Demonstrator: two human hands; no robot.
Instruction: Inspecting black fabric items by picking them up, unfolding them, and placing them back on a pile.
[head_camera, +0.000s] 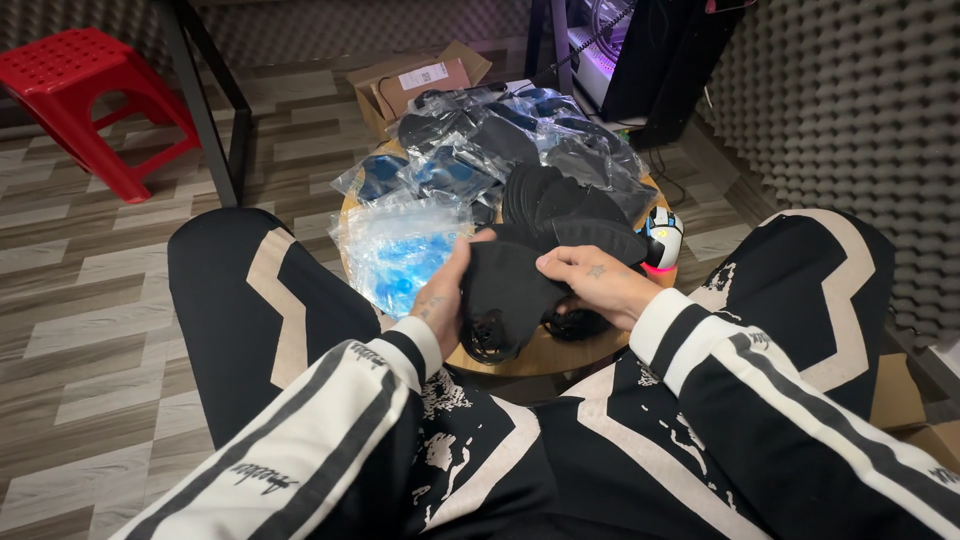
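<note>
On the left part of the round wooden worktop (560, 356) lies a heap of clear, blue-tinted plastic bags (400, 250), reaching from the left edge toward the middle. Just right of that heap, over the near edge of the worktop, the left hand (447, 295) is closed on the left side of a black face mask (505, 295), thumb on top and fingers curled beneath it. The mask hangs between the two hands, its long axis running from low on the left, near the near edge, up to the right; its lower end, with a small vent-like part, droops toward the person's lap. The right hand (592, 280) has the upper right end of the same mask, fingers bent down over the fabric and pinching it. Both hands touch the mask, so neither is nearer; the mask lies straight between them, right of the left hand and left of the right.

Behind the hands, toward the middle and far edge, sits a stack of loose black masks (570, 205), and beyond it a pile of bagged dark masks (500, 140). At the right edge of the worktop stands a white computer mouse (662, 238) with glowing lights. A cardboard box (415, 85) rests on the floor past the far edge.
</note>
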